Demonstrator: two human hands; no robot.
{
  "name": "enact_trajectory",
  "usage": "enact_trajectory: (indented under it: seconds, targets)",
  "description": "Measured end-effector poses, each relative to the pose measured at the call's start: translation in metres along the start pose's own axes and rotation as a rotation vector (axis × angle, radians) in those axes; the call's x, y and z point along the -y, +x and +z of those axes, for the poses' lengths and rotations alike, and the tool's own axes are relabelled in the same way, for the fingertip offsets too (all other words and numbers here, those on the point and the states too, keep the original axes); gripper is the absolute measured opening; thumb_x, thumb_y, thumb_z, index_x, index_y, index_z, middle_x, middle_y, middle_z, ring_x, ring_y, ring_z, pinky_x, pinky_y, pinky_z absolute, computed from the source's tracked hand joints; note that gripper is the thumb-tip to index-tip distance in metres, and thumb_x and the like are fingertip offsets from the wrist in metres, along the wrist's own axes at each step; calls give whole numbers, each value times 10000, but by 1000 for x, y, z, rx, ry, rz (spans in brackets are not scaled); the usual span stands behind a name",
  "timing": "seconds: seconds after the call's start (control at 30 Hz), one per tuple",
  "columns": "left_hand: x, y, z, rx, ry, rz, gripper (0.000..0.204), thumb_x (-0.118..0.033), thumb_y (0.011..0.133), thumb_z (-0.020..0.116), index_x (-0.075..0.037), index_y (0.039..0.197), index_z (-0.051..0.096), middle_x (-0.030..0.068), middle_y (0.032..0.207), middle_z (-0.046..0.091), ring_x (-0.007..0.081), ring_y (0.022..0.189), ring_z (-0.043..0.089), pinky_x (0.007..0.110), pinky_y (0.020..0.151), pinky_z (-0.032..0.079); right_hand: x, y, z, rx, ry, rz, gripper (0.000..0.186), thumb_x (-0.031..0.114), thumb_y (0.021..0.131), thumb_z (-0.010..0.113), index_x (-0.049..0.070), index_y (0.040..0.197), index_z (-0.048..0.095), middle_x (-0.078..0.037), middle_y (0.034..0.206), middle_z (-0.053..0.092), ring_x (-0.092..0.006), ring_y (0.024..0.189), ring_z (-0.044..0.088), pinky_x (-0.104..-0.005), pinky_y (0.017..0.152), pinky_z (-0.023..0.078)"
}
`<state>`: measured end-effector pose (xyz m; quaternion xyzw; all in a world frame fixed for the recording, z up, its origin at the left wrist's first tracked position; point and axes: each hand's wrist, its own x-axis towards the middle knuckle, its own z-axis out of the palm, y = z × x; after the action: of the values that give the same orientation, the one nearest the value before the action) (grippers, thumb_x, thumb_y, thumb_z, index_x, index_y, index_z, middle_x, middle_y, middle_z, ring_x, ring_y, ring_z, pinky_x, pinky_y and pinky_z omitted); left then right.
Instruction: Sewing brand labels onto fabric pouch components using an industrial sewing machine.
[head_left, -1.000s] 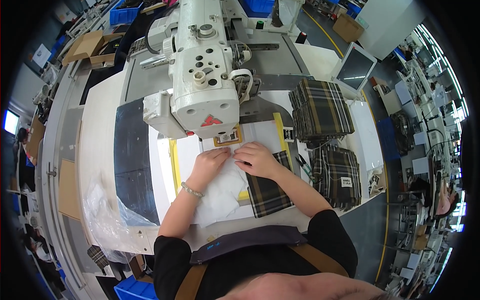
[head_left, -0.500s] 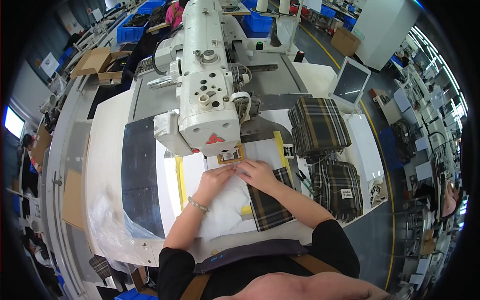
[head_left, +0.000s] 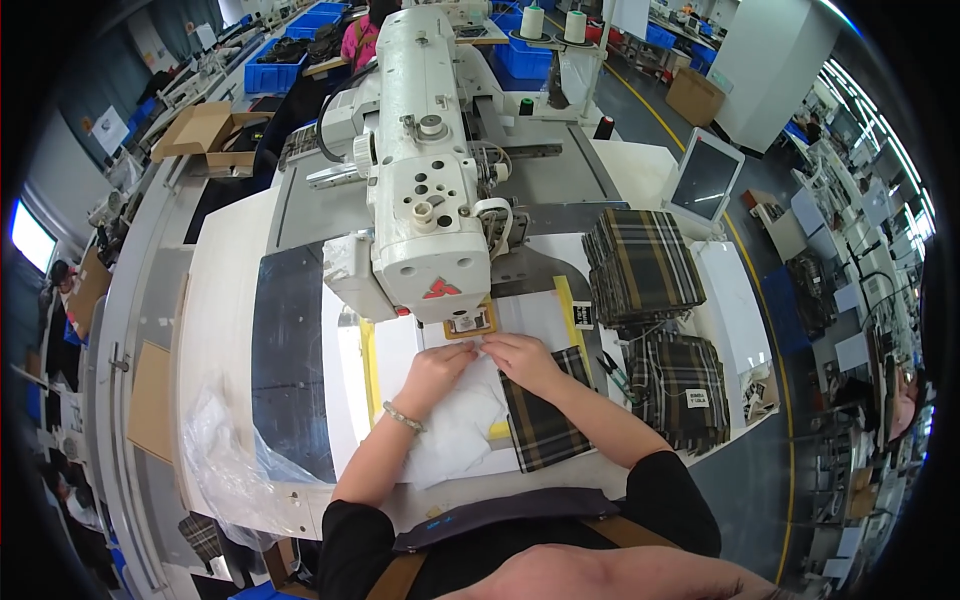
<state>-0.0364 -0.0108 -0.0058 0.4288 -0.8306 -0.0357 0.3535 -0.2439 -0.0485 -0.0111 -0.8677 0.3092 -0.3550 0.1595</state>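
Observation:
My left hand and my right hand lie side by side on a white cloth piece, fingertips touching it just below the head of a white industrial sewing machine. A small label plate sits right in front of my fingers under the machine head. A dark plaid fabric piece lies under my right wrist and forearm. Both hands press flat on the cloth with fingers together. A bracelet circles my left wrist.
Two stacks of plaid pieces lie to the right, with small snips between. A tilted screen stands at the back right. A clear plastic bag hangs at the table's left front. Blue bins and cardboard boxes sit behind.
The view has shifted and tilted, so the machine now appears further up and centred. My hands stay together on the white cloth beneath the machine head, moved slightly closer to it.

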Motion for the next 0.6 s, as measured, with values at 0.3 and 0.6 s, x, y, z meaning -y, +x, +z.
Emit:
enact_trajectory:
  seconds: [0.3, 0.6]
  targets:
    - [1, -2, 3, 65, 112, 40, 197, -57, 763, 636, -59, 950, 696, 64, 1061, 708, 215, 926, 706, 305, 751, 588, -2, 0, 0, 42, -89, -92, 154, 131, 813, 686, 38, 936, 697, -113, 1054, 703, -273, 970, 675, -377, 859, 547]
    - [-1, -1, -1, 48, 90, 76, 220, -23, 737, 670, -58, 950, 712, 80, 1073, 710, 230, 884, 712, 316, 726, 592, 4, -1, -5, 23, -158, -127, 141, 146, 805, 691, 37, 895, 688, -113, 1056, 706, -253, 989, 681, -361, 848, 554]
